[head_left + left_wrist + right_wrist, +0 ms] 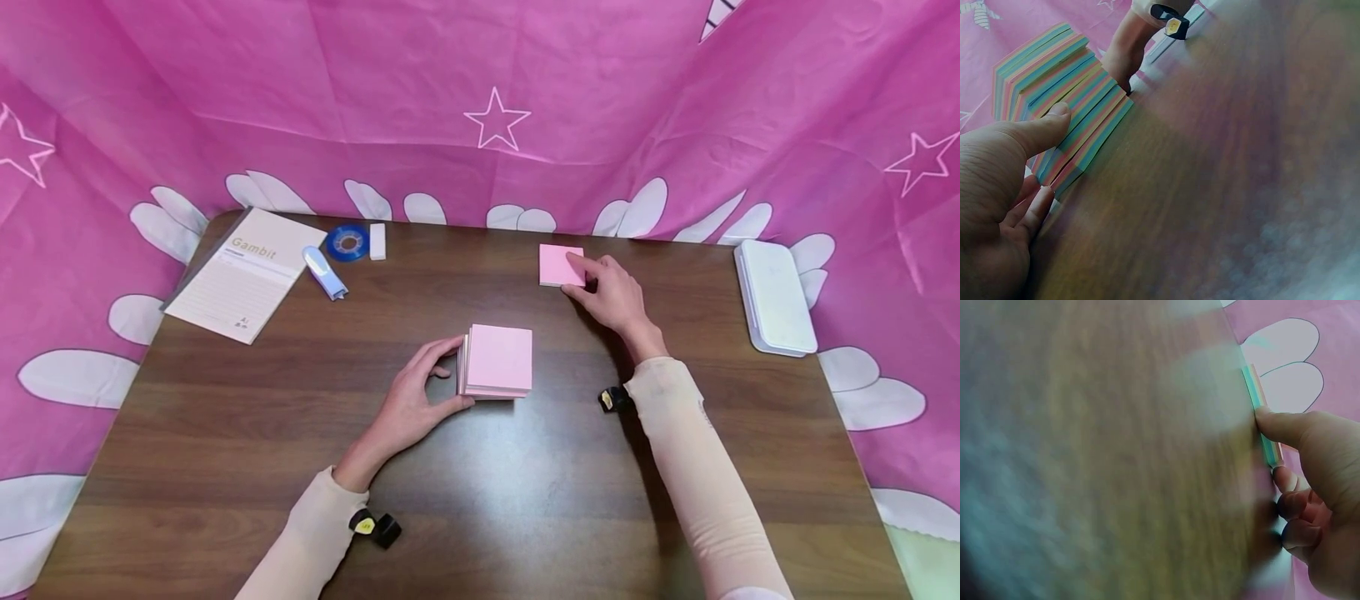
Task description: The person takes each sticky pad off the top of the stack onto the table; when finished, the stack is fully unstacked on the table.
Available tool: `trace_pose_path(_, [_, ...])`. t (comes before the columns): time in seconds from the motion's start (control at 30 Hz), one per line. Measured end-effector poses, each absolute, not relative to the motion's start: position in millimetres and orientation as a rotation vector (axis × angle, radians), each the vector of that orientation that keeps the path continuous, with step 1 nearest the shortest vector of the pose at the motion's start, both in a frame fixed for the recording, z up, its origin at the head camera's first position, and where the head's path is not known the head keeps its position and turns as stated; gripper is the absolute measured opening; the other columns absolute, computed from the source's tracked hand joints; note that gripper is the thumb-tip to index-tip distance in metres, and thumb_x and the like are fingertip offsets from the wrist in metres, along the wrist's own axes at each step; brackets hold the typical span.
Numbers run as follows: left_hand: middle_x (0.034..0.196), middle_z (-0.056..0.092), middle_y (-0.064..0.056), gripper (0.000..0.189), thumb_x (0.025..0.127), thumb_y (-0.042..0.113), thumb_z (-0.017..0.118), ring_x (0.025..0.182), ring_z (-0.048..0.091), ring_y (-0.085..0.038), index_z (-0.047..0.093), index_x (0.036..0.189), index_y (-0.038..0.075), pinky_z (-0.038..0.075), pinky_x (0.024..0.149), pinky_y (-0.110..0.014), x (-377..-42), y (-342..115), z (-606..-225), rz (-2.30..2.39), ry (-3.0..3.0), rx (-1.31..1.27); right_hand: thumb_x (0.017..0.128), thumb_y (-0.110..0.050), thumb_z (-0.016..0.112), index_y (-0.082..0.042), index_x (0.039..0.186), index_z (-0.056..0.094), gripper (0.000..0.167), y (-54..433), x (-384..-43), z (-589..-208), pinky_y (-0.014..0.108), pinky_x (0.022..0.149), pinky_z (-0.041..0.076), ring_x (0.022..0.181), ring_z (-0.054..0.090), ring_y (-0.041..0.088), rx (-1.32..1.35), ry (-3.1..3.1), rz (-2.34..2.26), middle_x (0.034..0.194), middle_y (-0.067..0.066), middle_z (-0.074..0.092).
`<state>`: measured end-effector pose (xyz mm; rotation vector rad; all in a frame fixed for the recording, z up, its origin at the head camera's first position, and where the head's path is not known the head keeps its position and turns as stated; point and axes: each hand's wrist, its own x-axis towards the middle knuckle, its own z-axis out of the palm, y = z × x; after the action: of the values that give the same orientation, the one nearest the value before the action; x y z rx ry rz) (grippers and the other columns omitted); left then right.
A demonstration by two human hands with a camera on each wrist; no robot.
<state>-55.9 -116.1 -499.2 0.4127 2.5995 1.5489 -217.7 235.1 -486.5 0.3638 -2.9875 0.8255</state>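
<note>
A tall stack of sticky notes with a pink top stands near the middle of the wooden table. My left hand holds its left side, the thumb on the near face and the fingers round the far side. In the left wrist view, the stack's many-coloured layers show beside the thumb. Farther back, a thin pink-topped sticky note pad lies by the table's back edge. My right hand pinches its right side. Green and orange edges of this pad appear by the thumb in the right wrist view.
At the back left lie a notebook, a small blue-and-white stapler-like tool, a blue tape roll and a white block. A white case is at the right edge. Pink cloth hangs around the table.
</note>
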Motion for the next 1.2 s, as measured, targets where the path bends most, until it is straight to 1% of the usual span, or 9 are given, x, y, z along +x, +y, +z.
trace_pose_path(0.17, [0.160, 0.056, -0.006, 0.090, 0.088, 0.014, 0.098, 0.126, 0.066, -0.028, 0.051, 0.165, 0.020, 0.053, 0.110, -0.053, -56.2, -115.5, -499.3, 1.548, 2.606, 0.414, 0.100, -0.039, 0.083, -0.019, 0.158, 0.064, 0.064, 237.0, -219.5, -493.5, 0.052, 0.078, 0.048, 0.091, 0.057, 0.033, 0.367, -2.958, 0.835, 0.105, 0.014, 0.062])
trace_pose_path(0.23, [0.160, 0.055, -0.006, 0.091, 0.088, 0.015, 0.098, 0.127, 0.066, -0.028, 0.051, 0.165, 0.020, 0.053, 0.110, -0.053, -56.2, -115.7, -499.8, 1.546, 2.607, 0.413, 0.100, -0.036, 0.084, -0.017, 0.159, 0.062, 0.065, 235.9, -218.1, -491.2, 0.053, 0.080, 0.048, 0.093, 0.058, 0.035, 0.372, -2.967, 0.843, 0.106, 0.016, 0.062])
trace_pose_path(0.3, [0.161, 0.055, -0.006, 0.091, 0.088, 0.016, 0.098, 0.127, 0.066, -0.028, 0.051, 0.165, 0.021, 0.053, 0.110, -0.053, -55.9, -116.1, -500.8, 1.546, 2.606, 0.413, 0.100, -0.035, 0.084, -0.019, 0.161, 0.060, 0.068, 240.3, -220.0, -499.9, 0.053, 0.080, 0.048, 0.094, 0.057, 0.033, 0.381, -2.951, 0.841, 0.107, 0.014, 0.062])
trace_pose_path(0.37, [0.161, 0.055, -0.006, 0.091, 0.088, 0.016, 0.098, 0.127, 0.066, -0.028, 0.051, 0.166, 0.021, 0.053, 0.110, -0.053, -55.6, -116.3, -501.4, 1.546, 2.605, 0.417, 0.099, -0.038, 0.085, -0.023, 0.163, 0.058, 0.071, 246.3, -222.8, -513.1, 0.050, 0.078, 0.047, 0.093, 0.057, 0.030, 0.394, -2.917, 0.850, 0.106, 0.011, 0.061])
trace_pose_path(0.5, [0.160, 0.055, -0.006, 0.091, 0.088, 0.015, 0.098, 0.126, 0.066, -0.028, 0.051, 0.165, 0.020, 0.054, 0.109, -0.053, -55.2, -116.6, -501.7, 1.546, 2.611, 0.423, 0.099, -0.048, 0.084, -0.027, 0.162, 0.059, 0.071, 251.3, -215.1, -520.1, 0.044, 0.074, 0.047, 0.089, 0.057, 0.023, 0.423, -2.825, 0.941, 0.100, 0.004, 0.061])
trace_pose_path(0.73, [0.161, 0.055, -0.006, 0.090, 0.088, 0.015, 0.097, 0.127, 0.066, -0.028, 0.051, 0.165, 0.020, 0.053, 0.109, -0.053, -55.8, -116.9, -501.2, 1.546, 2.613, 0.431, 0.101, -0.023, 0.084, -0.011, 0.153, 0.067, 0.056, 219.5, -164.5, -460.6, 0.045, 0.073, 0.047, 0.079, 0.063, 0.026, 0.467, -2.728, 1.034, 0.096, 0.010, 0.067])
trace_pose_path(0.77, [0.161, 0.055, -0.006, 0.090, 0.088, 0.015, 0.097, 0.126, 0.066, -0.028, 0.051, 0.165, 0.020, 0.053, 0.109, -0.054, -55.9, -117.0, -501.3, 1.547, 2.613, 0.432, 0.101, -0.021, 0.084, -0.010, 0.151, 0.068, 0.054, 216.3, -159.5, -457.1, 0.043, 0.072, 0.047, 0.077, 0.063, 0.024, 0.482, -2.712, 1.039, 0.094, 0.009, 0.067])
trace_pose_path(0.97, [0.160, 0.055, -0.005, 0.090, 0.088, 0.016, 0.098, 0.125, 0.066, -0.027, 0.051, 0.165, 0.021, 0.053, 0.110, -0.054, -56.1, -117.4, -501.9, 1.547, 2.613, 0.425, 0.099, -0.016, 0.086, -0.010, 0.146, 0.072, 0.049, 202.1, -134.8, -446.8, 0.037, 0.067, 0.045, 0.071, 0.059, 0.017, 0.570, -2.643, 1.070, 0.087, 0.005, 0.067])
trace_pose_path(1.2, [0.160, 0.055, -0.005, 0.090, 0.088, 0.017, 0.097, 0.124, 0.067, -0.027, 0.051, 0.165, 0.021, 0.052, 0.110, -0.054, -56.3, -117.8, -500.8, 1.544, 2.609, 0.425, 0.098, -0.010, 0.084, -0.010, 0.142, 0.075, 0.044, 188.8, -111.5, -439.9, 0.030, 0.063, 0.044, 0.069, 0.055, 0.014, 0.669, -2.558, 1.170, 0.082, 0.000, 0.063])
